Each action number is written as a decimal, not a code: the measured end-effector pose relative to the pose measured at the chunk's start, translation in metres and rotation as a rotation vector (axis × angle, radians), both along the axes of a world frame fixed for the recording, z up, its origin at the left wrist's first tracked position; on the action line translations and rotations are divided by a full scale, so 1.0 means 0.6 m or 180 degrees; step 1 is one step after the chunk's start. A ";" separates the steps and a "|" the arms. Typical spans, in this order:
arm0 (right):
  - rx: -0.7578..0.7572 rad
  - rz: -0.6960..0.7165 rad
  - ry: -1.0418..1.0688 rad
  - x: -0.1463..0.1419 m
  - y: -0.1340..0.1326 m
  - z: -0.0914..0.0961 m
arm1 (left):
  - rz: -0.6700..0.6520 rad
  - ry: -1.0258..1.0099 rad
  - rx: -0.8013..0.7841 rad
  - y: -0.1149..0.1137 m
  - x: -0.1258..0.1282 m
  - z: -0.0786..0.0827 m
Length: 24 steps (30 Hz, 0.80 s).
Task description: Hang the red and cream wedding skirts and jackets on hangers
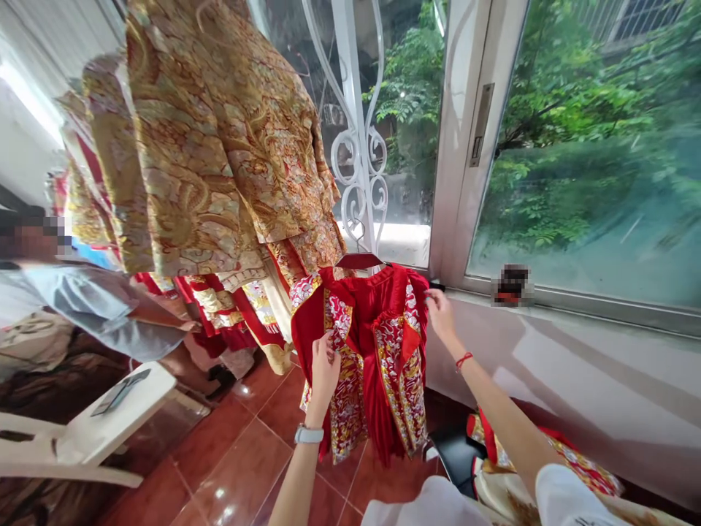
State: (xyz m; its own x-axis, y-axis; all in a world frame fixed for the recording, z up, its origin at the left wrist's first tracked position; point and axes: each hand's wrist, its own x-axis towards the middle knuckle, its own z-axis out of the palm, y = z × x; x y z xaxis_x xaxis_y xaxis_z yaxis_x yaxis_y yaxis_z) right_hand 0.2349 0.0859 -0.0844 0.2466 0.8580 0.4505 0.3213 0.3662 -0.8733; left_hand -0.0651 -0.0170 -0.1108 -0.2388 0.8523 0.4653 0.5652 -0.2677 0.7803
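Observation:
A red embroidered jacket [345,394], with gold and silver patterns down its front panels, hangs from a dark red hanger [360,260] on the window grille. Gathered red cloth [377,292] shows inside its open front. My left hand [325,358] is closed, its fingers pinching the front panel on the left side. At the right shoulder edge, my right hand [439,313] pinches the jacket's cloth. A small dark piece shows just beyond those fingertips; I cannot tell what it is.
Gold brocade jackets [219,146] hang at the upper left. A person [98,307] sits at the left by a white chair [117,409] bearing a phone [120,392]. A black chair [457,449] and more embroidered garments [580,460] are at lower right, below the window sill.

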 end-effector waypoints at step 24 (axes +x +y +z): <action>-0.0815 0.1460 0.0158 0.110 0.162 0.133 | -0.0666 -0.1779 -0.1352 0.021 0.102 -0.208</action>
